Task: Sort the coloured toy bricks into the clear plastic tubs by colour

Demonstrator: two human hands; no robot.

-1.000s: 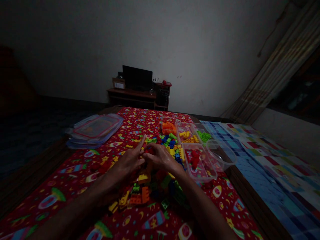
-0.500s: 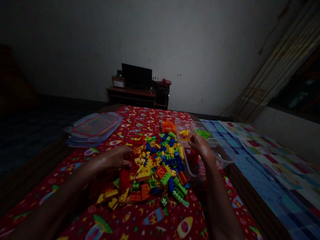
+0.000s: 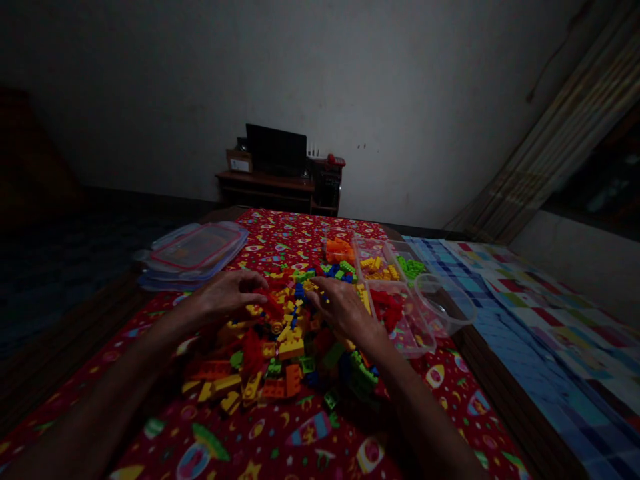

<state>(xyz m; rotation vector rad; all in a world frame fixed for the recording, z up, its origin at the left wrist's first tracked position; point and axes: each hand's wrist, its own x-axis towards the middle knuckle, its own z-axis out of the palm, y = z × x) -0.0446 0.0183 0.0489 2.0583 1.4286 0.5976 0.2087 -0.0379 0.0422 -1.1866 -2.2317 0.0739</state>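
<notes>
Both hands are down in the heap of small plastic building bricks (image 3: 280,347), a jumble of yellow, red, blue, green and orange spread over the red rocket-print cloth (image 3: 310,440) that covers the bench. The left hand (image 3: 227,297) sits at the heap's far-left edge, with its fingers (image 3: 255,285) curled toward the thumb just above a red brick (image 3: 273,307). Whether the brick is pinched or merely touched, the dim light will not say. The right hand (image 3: 343,310) lies palm down across the heap's right side, its fingers (image 3: 325,290) spread and flat with nothing visibly gripped (whatever is under the palm is hidden).

Just beside that right hand stands the clear rectangular plastic tub of red bricks (image 3: 425,341), its near wall close against the fringe of the heap. Behind it sit the clear tub of yellow bricks (image 3: 377,267), the batch of green bricks (image 3: 411,268) and the cluster of orange bricks (image 3: 339,250). It is one colour to a spot, all ranged along the right flank, so each is a short reach from the heap for that hand.

An empty clear round container (image 3: 445,303) rests by the cloth's right edge. The stack of clear lids with red seals (image 3: 195,253) lies well apart at the far left, seemingly parked out of the hands' way.
</notes>
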